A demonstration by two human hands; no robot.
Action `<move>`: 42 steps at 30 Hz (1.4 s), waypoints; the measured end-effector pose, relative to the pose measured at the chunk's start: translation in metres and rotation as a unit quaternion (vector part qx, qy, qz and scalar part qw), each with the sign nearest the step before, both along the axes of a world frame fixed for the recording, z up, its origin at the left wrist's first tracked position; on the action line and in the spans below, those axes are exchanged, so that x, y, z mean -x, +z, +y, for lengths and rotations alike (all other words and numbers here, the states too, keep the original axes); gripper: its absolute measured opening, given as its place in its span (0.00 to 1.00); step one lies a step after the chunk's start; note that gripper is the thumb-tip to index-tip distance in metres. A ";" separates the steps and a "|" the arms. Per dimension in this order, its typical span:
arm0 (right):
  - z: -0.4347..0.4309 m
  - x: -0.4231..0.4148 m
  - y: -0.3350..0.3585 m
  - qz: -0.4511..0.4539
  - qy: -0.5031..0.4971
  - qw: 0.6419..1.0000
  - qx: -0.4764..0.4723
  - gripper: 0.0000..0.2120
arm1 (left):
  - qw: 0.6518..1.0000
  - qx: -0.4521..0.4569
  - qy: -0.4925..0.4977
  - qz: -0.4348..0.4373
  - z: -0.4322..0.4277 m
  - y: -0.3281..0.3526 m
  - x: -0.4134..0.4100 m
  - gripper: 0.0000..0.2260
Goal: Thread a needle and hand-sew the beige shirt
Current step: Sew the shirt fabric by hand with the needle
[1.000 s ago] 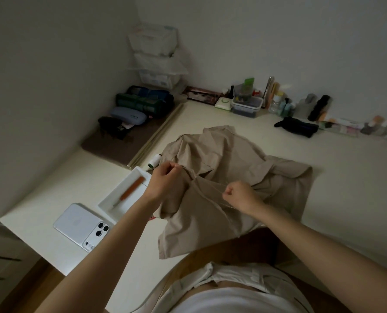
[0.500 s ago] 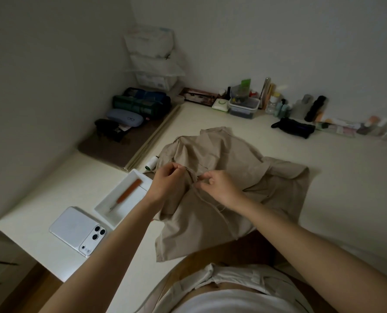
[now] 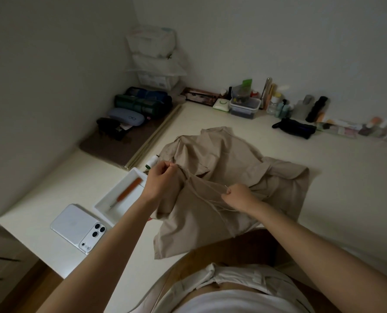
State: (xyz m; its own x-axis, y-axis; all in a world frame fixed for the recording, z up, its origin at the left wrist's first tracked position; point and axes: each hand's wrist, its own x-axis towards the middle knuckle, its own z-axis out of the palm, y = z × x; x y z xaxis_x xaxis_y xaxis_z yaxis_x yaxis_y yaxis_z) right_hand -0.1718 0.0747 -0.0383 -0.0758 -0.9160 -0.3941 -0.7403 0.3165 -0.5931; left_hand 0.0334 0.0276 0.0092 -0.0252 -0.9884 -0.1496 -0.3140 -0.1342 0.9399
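Left hand: the left hand [image 3: 162, 180] is curled, fingertips pinching a raised fold of the beige shirt [image 3: 233, 159] at the garment's 9 o'clock side, lifting it a little.
Right hand: the right hand [image 3: 238, 195] is closed tight, fingertips pinching the thread [image 3: 205, 184]. The needle is presumably in that pinch, but it's too small to make out.
Shirt position: it lies crumpled mid-table [image 3: 323, 177], with its near hem spilling over the edge at 6 o'clock, towards the lap.
Thread line: 1 pale strand is pulled taut between the 2 hands, and slack loops sag below it towards 6 o'clock, across the cloth.
Key relation: the stitch spot sits at 10 o'clock from the right hand, just beside the left fingertips. The thread's long axis runs 10 to 4. The left hand is nearer the seam and the right hand nearer the working end.
Next move, my read: the working end has to go back along that line towards 10 o'clock and into the held fold.
Fabric: a thin, matte woven cloth, soft, creasing in sharp folds. It will likely shift unless held.
Snag risk: those loose loops could knot when pulled through.
Spool: a white, cylindrical spool [image 3: 153, 161] lies at 11 o'clock from the left hand.
Tray: a white, rigid, rectangular tray [image 3: 102, 205] sits at 8 o'clock, holding an orange-handled tool [image 3: 129, 191].
Phone: a glossy white phone [image 3: 75, 224] lies flat beside the tray.
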 end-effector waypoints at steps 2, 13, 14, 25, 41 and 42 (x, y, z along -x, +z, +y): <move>-0.002 0.003 0.002 0.037 0.003 0.999 0.013 0.10 | 1.000 0.003 0.000 0.000 0.001 0.001 0.001 0.07; -0.033 -0.045 0.036 -0.083 0.015 0.985 0.150 0.12 | 1.000 0.014 -0.019 0.002 0.008 0.004 0.016 0.07; -0.035 -0.047 0.037 -0.076 0.008 0.986 0.150 0.10 | 1.000 0.016 -0.018 0.008 0.008 0.005 0.016 0.06; -0.020 -0.023 0.013 -0.023 0.031 0.994 0.099 0.07 | 0.999 0.024 0.024 0.006 0.003 0.001 0.009 0.07; 0.003 0.022 -0.006 0.068 0.074 0.993 -0.062 0.13 | 0.998 0.044 0.030 0.019 -0.006 0.005 0.022 0.07; 0.003 0.022 -0.004 0.072 0.077 0.992 -0.069 0.14 | 0.998 0.048 0.031 0.022 -0.006 0.005 0.023 0.08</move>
State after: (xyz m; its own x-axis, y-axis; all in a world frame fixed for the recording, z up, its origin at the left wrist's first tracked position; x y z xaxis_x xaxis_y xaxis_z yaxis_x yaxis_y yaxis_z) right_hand -0.1934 0.0779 -0.0427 -0.0033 -0.8591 -0.5118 -0.8605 0.2632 -0.4362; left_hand 0.0106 0.0211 0.0141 0.0317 -0.9981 -0.0537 -0.2661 -0.0602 0.9621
